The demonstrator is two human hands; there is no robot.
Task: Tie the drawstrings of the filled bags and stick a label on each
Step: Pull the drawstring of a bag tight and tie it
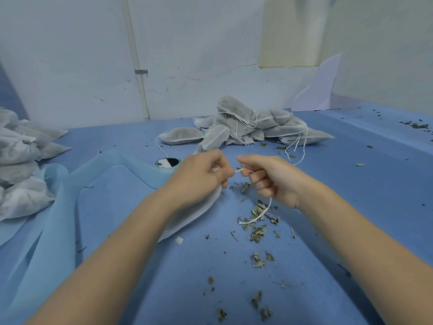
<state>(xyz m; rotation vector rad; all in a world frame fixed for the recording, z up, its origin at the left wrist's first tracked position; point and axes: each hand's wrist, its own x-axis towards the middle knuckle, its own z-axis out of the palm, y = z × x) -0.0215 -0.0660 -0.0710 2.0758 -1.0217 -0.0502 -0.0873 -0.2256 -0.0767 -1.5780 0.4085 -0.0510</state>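
A white filled mesh bag (pixel 187 219) lies on the blue table under my left hand (pixel 201 177), which grips its gathered neck. My right hand (pixel 267 177) pinches the white drawstring (pixel 260 215) close to the bag's mouth. The string runs taut between the two hands, and its loose end trails down from my right fist onto scattered dried leaves. A pile of several filled bags (pixel 253 127) with loose strings lies further back in the middle. Another heap of filled bags (pixel 21 160) sits at the left edge.
Dried leaf crumbs (pixel 257 231) are strewn over the blue table (pixel 351 184). A light blue cloth (pixel 58 219) drapes across the left side. A small round tape roll (pixel 167 163) sits behind my left hand. The white wall rises at the back.
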